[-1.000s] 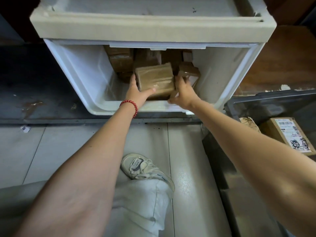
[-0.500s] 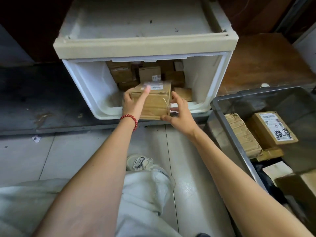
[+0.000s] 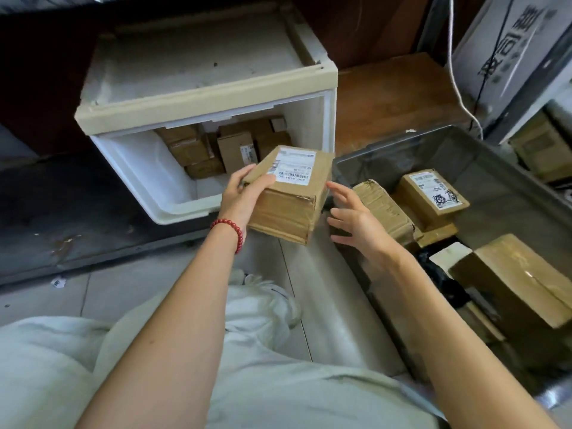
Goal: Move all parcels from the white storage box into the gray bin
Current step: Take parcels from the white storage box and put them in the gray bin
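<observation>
Pale floor tiles (image 3: 325,305) are lying under everything, with a dark low ledge running behind them. A brown cardboard parcel (image 3: 291,199) with a white shipping label on top is hanging in the air between the white storage box (image 3: 145,181) and the gray bin (image 3: 501,181), in front of the box's open side and just beside the bin's near corner. The left hand (image 3: 244,193) is grasping its left end, with the thumb lying on the top face. The right hand (image 3: 356,221) is hovering released, fingers spread, close to the parcel's right side; whether a fingertip is touching the cardboard is not possible to tell. A red bead bracelet (image 3: 229,230) is sitting on the left wrist. Several more brown parcels (image 3: 235,150) are lying at the back of the box. Inside the bin, a labelled parcel (image 3: 433,193), a taped parcel (image 3: 383,209) beside it and a bigger carton (image 3: 520,280) nearer to the person are resting. Pale trousers (image 3: 247,382) are showing below the arms.
</observation>
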Demonstrator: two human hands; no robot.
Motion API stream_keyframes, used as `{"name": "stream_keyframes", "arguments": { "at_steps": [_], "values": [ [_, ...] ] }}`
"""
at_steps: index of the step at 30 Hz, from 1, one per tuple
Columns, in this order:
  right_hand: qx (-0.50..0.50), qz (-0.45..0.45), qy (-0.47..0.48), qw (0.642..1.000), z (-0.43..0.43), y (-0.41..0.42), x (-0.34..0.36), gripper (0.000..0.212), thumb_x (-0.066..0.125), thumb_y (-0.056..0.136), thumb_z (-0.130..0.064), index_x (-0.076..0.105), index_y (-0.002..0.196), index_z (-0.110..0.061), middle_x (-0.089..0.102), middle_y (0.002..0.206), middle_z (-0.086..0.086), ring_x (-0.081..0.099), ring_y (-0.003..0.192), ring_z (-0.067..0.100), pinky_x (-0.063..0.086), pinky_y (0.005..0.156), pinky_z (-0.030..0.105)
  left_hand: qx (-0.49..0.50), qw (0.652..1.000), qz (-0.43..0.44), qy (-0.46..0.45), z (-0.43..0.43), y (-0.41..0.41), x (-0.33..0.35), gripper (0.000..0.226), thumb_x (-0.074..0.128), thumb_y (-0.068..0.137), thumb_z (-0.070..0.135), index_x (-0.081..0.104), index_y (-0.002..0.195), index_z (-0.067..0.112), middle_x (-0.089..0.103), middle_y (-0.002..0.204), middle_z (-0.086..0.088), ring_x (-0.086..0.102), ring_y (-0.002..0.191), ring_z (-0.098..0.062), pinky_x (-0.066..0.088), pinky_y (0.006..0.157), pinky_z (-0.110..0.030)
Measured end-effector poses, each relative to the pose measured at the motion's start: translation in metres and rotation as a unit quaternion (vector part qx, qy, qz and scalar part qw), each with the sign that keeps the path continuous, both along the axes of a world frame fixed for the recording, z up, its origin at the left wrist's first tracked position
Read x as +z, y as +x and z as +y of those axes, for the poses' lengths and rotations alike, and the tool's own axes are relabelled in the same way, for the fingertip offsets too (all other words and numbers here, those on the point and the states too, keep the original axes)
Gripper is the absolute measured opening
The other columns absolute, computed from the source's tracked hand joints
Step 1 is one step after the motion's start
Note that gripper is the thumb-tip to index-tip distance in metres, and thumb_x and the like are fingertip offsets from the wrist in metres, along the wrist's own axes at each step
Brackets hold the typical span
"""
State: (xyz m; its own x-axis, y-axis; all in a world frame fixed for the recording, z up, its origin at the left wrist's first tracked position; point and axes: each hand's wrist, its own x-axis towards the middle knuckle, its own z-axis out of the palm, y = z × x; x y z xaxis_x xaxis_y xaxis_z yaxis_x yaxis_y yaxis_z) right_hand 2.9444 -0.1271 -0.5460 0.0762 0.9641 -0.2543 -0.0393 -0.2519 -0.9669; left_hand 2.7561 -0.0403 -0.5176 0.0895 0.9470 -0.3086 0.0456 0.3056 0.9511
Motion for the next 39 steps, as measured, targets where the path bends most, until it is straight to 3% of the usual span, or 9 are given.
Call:
{"name": "stream_keyframes", "arguments": {
  "at_steps": [3, 6, 13, 17, 19, 22, 28, 34, 39],
  "values": [
    [-0.094, 0.024, -0.031, 0.995, -0.007, 0.012, 0.005, 0.06, 0.036, 0.096, -0.056, 0.016, 0.15, -0.039, 0.031, 0.154, -0.005, 0.046, 0.129, 0.027, 0.047, 0.091, 0.041, -0.065, 0.998, 0.001, 0.014, -0.008, 0.013, 0.008, 0.05, 0.08, 0.061, 0.04, 0.061, 0.107, 0.043, 0.059, 0.116, 0.005, 0.058, 0.102, -0.017, 0.051, 0.083, -0.036],
    [-0.181, 0.069, -0.035, 0.98, -0.01, 0.02, 0.01, 0.073, 0.039, 0.091, -0.063, 0.004, 0.151, -0.04, 0.021, 0.159, 0.0, 0.051, 0.126, 0.032, 0.053, 0.09, 0.045, -0.091, 0.995, -0.011, 0.036, -0.01, 0.016, 0.019, 0.06, 0.081, 0.049, 0.038, 0.063, 0.106, 0.041, 0.061, 0.107, 0.006, 0.058, 0.098, -0.016, 0.048, 0.079, -0.033],
    [-0.192, 0.116, -0.036, 0.974, -0.017, 0.034, 0.015, 0.088, 0.051, 0.073, -0.08, 0.023, 0.147, -0.041, 0.037, 0.152, -0.003, 0.051, 0.125, 0.034, 0.044, 0.101, 0.058, -0.15, 0.985, -0.082, 0.033, -0.011, 0.021, 0.028, 0.06, 0.08, 0.042, 0.04, 0.067, 0.101, 0.04, 0.063, 0.108, 0.0, 0.06, 0.091, -0.018, 0.05, 0.067, -0.032],
    [-0.213, 0.152, -0.012, 0.965, -0.022, 0.043, 0.014, 0.058, 0.051, 0.089, -0.058, 0.038, 0.139, -0.034, 0.047, 0.138, 0.0, 0.06, 0.112, 0.033, 0.054, 0.089, 0.051, -0.111, 0.988, -0.101, 0.036, -0.013, 0.034, 0.031, 0.055, 0.085, 0.057, 0.025, 0.064, 0.108, 0.031, 0.067, 0.096, 0.007, 0.062, 0.091, -0.016, 0.05, 0.065, -0.031],
    [-0.234, 0.178, -0.005, 0.956, -0.025, 0.047, 0.014, 0.056, 0.056, 0.087, -0.051, 0.04, 0.136, -0.03, 0.048, 0.137, 0.002, 0.06, 0.111, 0.036, 0.057, 0.083, 0.05, -0.075, 0.991, -0.105, 0.038, -0.012, 0.04, 0.032, 0.048, 0.078, 0.073, 0.023, 0.06, 0.117, 0.027, 0.065, 0.104, 0.006, 0.06, 0.099, -0.017, 0.05, 0.07, -0.033],
    [-0.278, 0.209, 0.001, 0.938, -0.024, 0.05, 0.016, 0.06, 0.06, 0.077, -0.045, 0.041, 0.132, -0.028, 0.051, 0.134, 0.004, 0.061, 0.109, 0.036, 0.058, 0.077, 0.047, -0.054, 0.993, -0.103, 0.011, -0.006, 0.047, 0.029, 0.062, 0.08, 0.068, 0.037, 0.055, 0.124, 0.027, 0.061, 0.119, 0.0, 0.059, 0.107, -0.016, 0.051, 0.077, -0.036],
    [-0.3, 0.193, 0.069, 0.932, -0.018, 0.052, 0.025, 0.038, 0.058, 0.092, -0.02, 0.043, 0.127, -0.024, 0.059, 0.126, 0.005, 0.057, 0.12, 0.025, 0.048, 0.099, 0.05, -0.105, 0.991, -0.056, -0.054, -0.004, 0.056, 0.018, 0.037, 0.058, 0.087, 0.051, 0.062, 0.114, 0.026, 0.07, 0.107, 0.001, 0.063, 0.103, -0.016, 0.051, 0.093, -0.044],
    [-0.287, 0.155, 0.07, 0.943, -0.023, 0.061, 0.031, 0.036, 0.059, 0.093, -0.026, 0.046, 0.126, -0.026, 0.053, 0.132, 0.003, 0.052, 0.124, 0.027, 0.045, 0.101, 0.054, -0.107, 0.992, -0.05, -0.051, -0.006, 0.058, 0.02, 0.056, 0.061, 0.08, 0.059, 0.051, 0.128, 0.031, 0.064, 0.118, 0.001, 0.059, 0.107, -0.018, 0.053, 0.085, -0.047],
    [-0.293, 0.048, 0.061, 0.953, -0.03, 0.062, 0.032, 0.068, 0.059, 0.08, -0.057, 0.039, 0.14, -0.031, 0.053, 0.13, -0.006, 0.061, 0.108, 0.02, 0.057, 0.078, 0.036, -0.094, 0.995, -0.022, 0.004, -0.007, 0.063, 0.031, 0.051, 0.05, 0.084, 0.065, 0.05, 0.125, 0.035, 0.054, 0.12, 0.01, 0.05, 0.108, -0.013, 0.046, 0.085, -0.036]
  ]
}}
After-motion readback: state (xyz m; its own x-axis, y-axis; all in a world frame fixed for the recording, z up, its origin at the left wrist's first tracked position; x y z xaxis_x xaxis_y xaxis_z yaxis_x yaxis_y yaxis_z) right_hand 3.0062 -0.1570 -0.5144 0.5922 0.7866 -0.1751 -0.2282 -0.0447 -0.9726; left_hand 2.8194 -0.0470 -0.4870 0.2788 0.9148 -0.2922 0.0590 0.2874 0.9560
